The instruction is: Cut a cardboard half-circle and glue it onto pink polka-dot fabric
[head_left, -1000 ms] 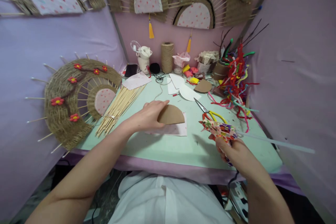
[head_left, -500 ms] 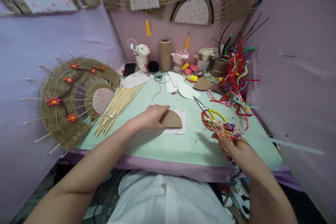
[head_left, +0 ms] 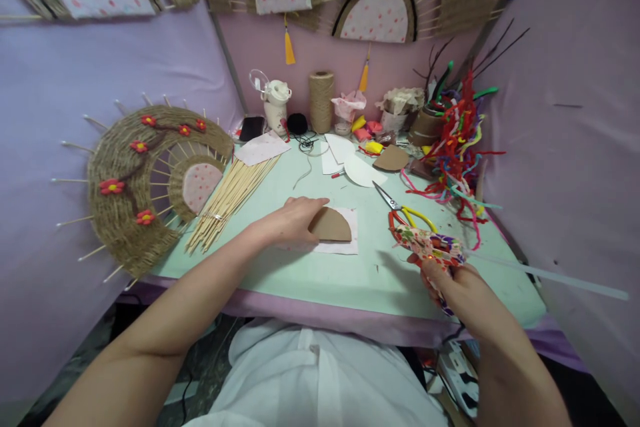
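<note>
My left hand spans the left end of a brown cardboard half-circle, thumb near its straight edge and fingers at its curve. The cardboard lies on a pale piece of cloth or paper with a few faint specks. My right hand is wrapped round a glue gun covered in floral pattern, held above the table. A long translucent glue stick sticks out of its back, towards the right. Just beyond the gun lie scissors with red and yellow handles, blades apart.
A bundle of thin sticks lies left, beside a twine-woven fan with red flowers. White paper pieces and another cardboard piece lie farther back. Behind stand a twine spool, a white cup and colourful pipe cleaners.
The whole view has shifted slightly. My left hand stays on the cardboard half-circle, and my right hand keeps the glue gun in about the same place.
</note>
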A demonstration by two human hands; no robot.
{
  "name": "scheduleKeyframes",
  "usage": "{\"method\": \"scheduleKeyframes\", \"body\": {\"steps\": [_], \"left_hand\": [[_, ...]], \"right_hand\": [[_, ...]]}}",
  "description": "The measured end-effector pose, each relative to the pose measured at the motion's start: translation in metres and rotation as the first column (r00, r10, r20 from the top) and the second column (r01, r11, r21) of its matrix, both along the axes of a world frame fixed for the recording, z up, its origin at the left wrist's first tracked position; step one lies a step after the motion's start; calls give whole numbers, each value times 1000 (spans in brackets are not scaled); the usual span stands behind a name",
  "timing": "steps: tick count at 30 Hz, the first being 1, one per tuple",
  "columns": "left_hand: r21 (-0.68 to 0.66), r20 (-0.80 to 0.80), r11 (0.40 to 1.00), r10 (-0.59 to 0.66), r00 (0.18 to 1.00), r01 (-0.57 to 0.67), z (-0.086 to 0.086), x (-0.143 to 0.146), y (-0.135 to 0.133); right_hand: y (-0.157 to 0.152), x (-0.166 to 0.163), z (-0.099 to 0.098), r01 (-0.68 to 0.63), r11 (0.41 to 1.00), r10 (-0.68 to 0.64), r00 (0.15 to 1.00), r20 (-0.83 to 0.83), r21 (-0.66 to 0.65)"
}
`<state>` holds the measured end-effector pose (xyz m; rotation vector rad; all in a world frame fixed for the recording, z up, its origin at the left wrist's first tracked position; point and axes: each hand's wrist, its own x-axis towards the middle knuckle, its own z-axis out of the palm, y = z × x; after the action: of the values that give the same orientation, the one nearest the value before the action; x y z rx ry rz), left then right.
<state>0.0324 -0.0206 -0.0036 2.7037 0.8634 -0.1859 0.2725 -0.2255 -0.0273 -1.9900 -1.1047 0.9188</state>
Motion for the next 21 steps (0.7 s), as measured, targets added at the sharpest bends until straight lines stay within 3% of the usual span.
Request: {"method": "scheduleKeyframes", "body": {"steps": [7, 14, 21], "left_hand": [[4, -37, 1000, -12, 999, 12, 4, 3, 1], [-15, -58, 1000, -5, 998, 4, 11, 5, -3], [-10, -20, 999, -31, 999, 31, 6, 2, 0]], "right_hand": [[1, -1, 1, 15, 1000, -16, 999, -38, -6], [0, 5, -3, -13, 999, 14, 1000, 26, -31], [-2, 6, -5, -64, 997, 68, 994, 84, -48]]}}
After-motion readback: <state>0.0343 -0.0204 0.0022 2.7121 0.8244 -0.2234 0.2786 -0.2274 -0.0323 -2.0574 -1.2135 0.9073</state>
